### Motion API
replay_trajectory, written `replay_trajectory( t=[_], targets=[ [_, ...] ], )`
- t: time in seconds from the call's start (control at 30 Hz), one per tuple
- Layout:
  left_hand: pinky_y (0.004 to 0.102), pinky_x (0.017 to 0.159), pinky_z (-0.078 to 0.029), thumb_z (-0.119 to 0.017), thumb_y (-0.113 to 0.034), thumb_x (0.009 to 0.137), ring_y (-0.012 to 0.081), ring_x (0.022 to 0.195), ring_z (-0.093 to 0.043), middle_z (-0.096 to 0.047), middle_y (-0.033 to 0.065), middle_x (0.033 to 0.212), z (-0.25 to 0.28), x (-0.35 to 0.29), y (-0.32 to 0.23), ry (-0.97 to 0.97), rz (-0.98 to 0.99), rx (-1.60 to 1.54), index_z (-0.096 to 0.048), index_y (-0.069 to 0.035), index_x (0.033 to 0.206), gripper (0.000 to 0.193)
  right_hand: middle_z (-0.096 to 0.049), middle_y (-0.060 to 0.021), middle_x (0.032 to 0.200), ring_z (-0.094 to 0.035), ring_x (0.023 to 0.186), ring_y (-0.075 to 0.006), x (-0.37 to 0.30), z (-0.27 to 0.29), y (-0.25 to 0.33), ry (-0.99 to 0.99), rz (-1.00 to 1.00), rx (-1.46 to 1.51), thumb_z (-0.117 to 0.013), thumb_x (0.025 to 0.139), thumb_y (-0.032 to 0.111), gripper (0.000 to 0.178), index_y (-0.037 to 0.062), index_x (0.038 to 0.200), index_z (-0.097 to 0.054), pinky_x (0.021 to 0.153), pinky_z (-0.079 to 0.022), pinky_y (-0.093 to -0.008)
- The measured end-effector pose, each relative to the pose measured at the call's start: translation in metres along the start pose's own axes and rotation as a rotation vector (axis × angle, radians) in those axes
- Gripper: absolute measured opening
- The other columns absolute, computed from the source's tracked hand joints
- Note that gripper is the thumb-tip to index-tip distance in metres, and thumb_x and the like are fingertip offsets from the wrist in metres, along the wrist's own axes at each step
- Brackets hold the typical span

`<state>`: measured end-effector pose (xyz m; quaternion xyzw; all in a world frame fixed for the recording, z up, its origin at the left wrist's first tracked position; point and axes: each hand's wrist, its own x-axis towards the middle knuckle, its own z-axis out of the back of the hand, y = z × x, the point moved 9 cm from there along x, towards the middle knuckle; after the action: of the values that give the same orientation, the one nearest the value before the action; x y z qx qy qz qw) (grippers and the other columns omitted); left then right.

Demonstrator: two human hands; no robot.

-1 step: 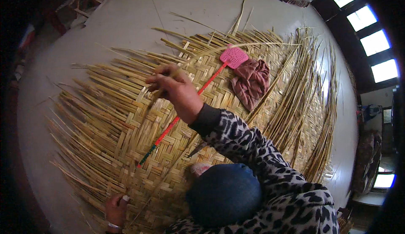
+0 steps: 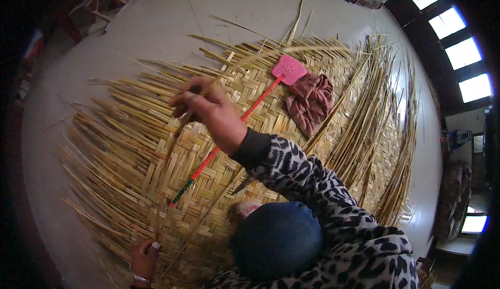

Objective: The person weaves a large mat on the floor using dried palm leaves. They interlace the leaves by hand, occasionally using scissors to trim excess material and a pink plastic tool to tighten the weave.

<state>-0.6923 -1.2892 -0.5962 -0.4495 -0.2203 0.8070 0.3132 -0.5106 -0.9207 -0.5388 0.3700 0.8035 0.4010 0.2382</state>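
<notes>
My right hand [image 2: 208,107] is raised over a woven mat [image 2: 208,216]. Its fingers are closed on a long, thin plant strip [image 2: 245,61], slightly blurred, that arcs toward the far right. The strip's other part hangs down toward my left hand [image 2: 144,260], low at the mat's left edge. The left hand's fingers are curled around the strip's lower end, and white wrapping covers the thumb tip. Below my right wrist lies a fly swatter [image 2: 289,70] with a pink head and a red handle. Its head touches a crumpled brown cloth [image 2: 311,101].
Loose strip ends [image 2: 125,101] fan out beyond the mat's left and far edges. A bundle of long strips [image 2: 359,127] lies across its right side. A dark pointed piece [image 2: 244,186] sits near my dark blue knee [image 2: 278,239]. Grey floor [image 2: 156,23] surrounds the mat.
My right hand has shifted slightly left, and the strip in it has moved along, its far part lifting and bending. The left hand stays nearly in place.
</notes>
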Motion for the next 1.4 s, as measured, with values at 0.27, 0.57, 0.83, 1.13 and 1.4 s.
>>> replay_trajectory(
  t=[0.27,0.57,0.83,1.13,1.4],
  targets=[
    [0.0338,0.067,-0.048,-0.062,-0.035,0.090,0.0174,0.075,-0.059,-0.063,0.0080,0.083,-0.011,-0.006,0.019,0.110,0.115,-0.194,-0.065,0.000,0.101,0.037,-0.065,-0.0100,0.092,-0.065,0.081,-0.0206,-0.003,0.040,-0.104,-0.152,-0.425,0.084,-0.055,0.095,0.016,0.015,0.0043,0.103,-0.053,0.069,-0.054,-0.0351],
    [0.0303,0.069,-0.049,-0.065,-0.017,0.084,0.0151,0.077,-0.061,-0.066,0.0079,0.085,-0.008,-0.004,0.004,0.045,0.038,-0.045,-0.065,0.003,0.102,0.027,-0.064,-0.0078,0.093,-0.063,0.084,-0.0176,0.003,-0.012,-0.082,0.119,-0.190,-0.165,-0.055,0.095,0.017,0.015,0.0036,0.101,-0.054,0.073,-0.053,-0.0312],
    [0.0369,0.075,-0.051,-0.061,-0.013,0.080,0.0260,0.083,-0.065,-0.067,0.0142,0.090,-0.006,-0.006,0.029,0.125,-0.039,0.224,-0.065,-0.002,0.104,0.027,-0.064,-0.0076,0.094,-0.063,0.085,-0.0182,0.008,-0.008,-0.107,0.024,-0.402,-0.020,-0.057,0.093,0.014,0.018,0.0061,0.108,-0.054,0.071,-0.054,-0.0320],
    [0.0460,0.079,-0.050,-0.058,-0.012,0.082,0.0373,0.089,-0.063,-0.066,0.0174,0.094,0.007,-0.003,0.065,0.144,0.023,0.502,-0.064,-0.004,0.106,0.026,-0.063,-0.0103,0.093,-0.063,0.084,-0.0203,0.043,0.057,-0.018,-0.252,0.004,-0.051,-0.050,0.096,0.015,0.012,0.0057,0.103,-0.050,0.074,-0.051,-0.0337],
    [0.0424,0.084,-0.048,-0.063,-0.019,0.083,0.0345,0.096,-0.062,-0.065,0.0180,0.103,0.013,0.004,0.032,0.036,-0.008,0.433,-0.065,-0.006,0.109,0.028,-0.065,-0.0099,0.097,-0.063,0.085,-0.0199,0.017,0.040,-0.100,-0.242,-0.374,0.137,-0.053,0.096,0.018,0.012,0.0070,0.098,-0.055,0.075,-0.052,-0.0330]
  ],
)
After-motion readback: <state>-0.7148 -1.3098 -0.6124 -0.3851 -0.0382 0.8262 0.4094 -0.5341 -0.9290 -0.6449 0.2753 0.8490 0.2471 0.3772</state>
